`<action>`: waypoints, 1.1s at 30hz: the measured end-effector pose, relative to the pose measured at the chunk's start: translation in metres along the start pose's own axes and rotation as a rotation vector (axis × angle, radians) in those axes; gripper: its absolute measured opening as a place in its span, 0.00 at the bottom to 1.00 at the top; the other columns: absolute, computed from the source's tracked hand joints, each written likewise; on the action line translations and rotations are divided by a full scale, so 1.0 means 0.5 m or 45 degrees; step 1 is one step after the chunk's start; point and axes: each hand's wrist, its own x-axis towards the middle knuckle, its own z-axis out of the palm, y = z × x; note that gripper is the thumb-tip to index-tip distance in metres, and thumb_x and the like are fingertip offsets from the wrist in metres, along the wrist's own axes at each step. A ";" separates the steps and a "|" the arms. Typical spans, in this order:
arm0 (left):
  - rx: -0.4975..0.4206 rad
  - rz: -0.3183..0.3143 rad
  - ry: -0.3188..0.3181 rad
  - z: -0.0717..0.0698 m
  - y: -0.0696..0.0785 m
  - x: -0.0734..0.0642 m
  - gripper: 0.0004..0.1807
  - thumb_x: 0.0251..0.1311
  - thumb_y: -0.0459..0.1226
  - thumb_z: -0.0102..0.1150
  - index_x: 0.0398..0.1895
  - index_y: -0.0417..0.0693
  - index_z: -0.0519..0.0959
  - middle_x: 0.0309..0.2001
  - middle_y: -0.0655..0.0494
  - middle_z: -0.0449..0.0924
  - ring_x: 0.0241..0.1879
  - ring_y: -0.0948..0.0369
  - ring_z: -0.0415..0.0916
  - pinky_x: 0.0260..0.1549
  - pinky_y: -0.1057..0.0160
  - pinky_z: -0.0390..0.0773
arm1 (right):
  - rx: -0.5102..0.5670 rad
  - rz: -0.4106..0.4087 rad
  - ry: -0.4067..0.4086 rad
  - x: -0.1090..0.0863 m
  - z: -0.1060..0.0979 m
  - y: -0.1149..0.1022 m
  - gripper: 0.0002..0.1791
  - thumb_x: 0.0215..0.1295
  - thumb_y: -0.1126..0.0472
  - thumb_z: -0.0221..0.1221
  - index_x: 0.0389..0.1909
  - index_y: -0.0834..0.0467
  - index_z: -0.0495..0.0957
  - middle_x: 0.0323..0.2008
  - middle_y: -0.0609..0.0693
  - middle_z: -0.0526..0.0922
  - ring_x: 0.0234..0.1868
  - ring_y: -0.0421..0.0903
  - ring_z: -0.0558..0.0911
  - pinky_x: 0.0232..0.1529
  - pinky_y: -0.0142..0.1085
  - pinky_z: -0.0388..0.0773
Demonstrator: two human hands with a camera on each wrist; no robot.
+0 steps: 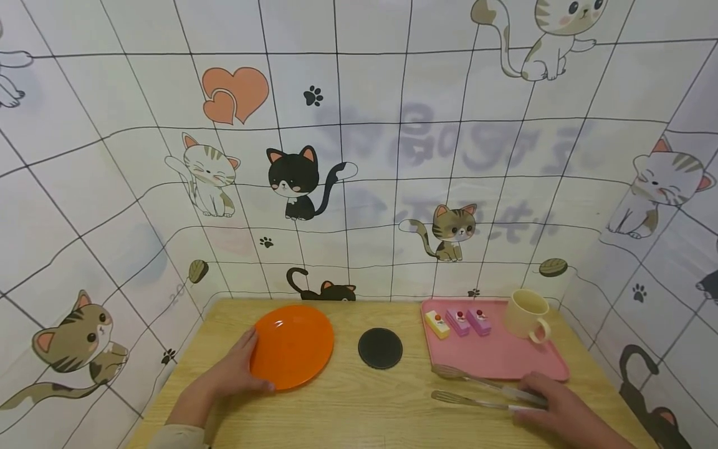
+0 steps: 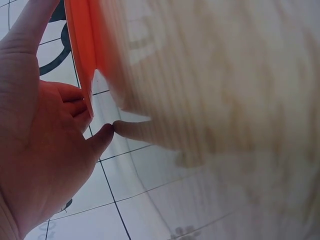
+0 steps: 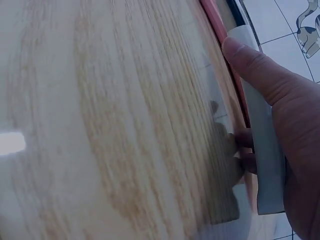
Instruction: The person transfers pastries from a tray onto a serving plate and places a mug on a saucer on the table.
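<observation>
An orange plate (image 1: pixel 294 349) lies at the left of the wooden table. My left hand (image 1: pixel 235 368) holds it by the left side of the rim, thumb along the front edge and fingers farther back. In the left wrist view, fingertips meet the plate's edge (image 2: pixel 82 50) and one finger (image 2: pixel 104 134) reaches down to the tabletop. My right hand (image 1: pixel 552 402) grips a pair of tongs (image 1: pixel 477 404) by the pale handles, their two slotted ends spread apart and pointing left. One flat handle (image 3: pixel 265 150) shows under the thumb in the right wrist view.
A pink tray (image 1: pixel 477 358) sits at the back right, partly behind the tongs. It bears a yellow mug (image 1: pixel 524 315), one yellow cake piece (image 1: pixel 437 324) and two purple ones (image 1: pixel 468 322). A black round coaster (image 1: pixel 380 348) lies mid-table. Cat-printed walls (image 1: pixel 370 149) enclose the table.
</observation>
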 end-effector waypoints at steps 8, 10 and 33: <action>0.000 -0.005 0.000 0.002 -0.008 0.002 0.80 0.44 0.59 0.89 0.88 0.27 0.48 0.88 0.28 0.40 0.85 0.29 0.43 0.79 0.28 0.55 | -0.161 0.025 0.124 -0.001 0.006 -0.042 0.21 0.66 0.33 0.73 0.44 0.43 0.80 0.32 0.40 0.76 0.34 0.38 0.73 0.36 0.37 0.69; 0.003 -0.002 0.001 0.002 -0.007 0.002 0.80 0.44 0.60 0.89 0.87 0.27 0.48 0.88 0.28 0.40 0.85 0.29 0.43 0.79 0.28 0.55 | -0.175 0.079 0.150 0.002 0.008 -0.051 0.23 0.66 0.33 0.73 0.44 0.44 0.79 0.30 0.42 0.74 0.32 0.41 0.72 0.35 0.39 0.69; 0.003 0.025 0.001 -0.002 -0.007 0.003 0.80 0.44 0.60 0.89 0.87 0.25 0.48 0.87 0.25 0.40 0.85 0.28 0.42 0.79 0.27 0.54 | -0.274 0.049 0.475 0.013 0.024 -0.078 0.22 0.74 0.38 0.70 0.53 0.48 0.77 0.25 0.42 0.72 0.26 0.45 0.71 0.28 0.41 0.68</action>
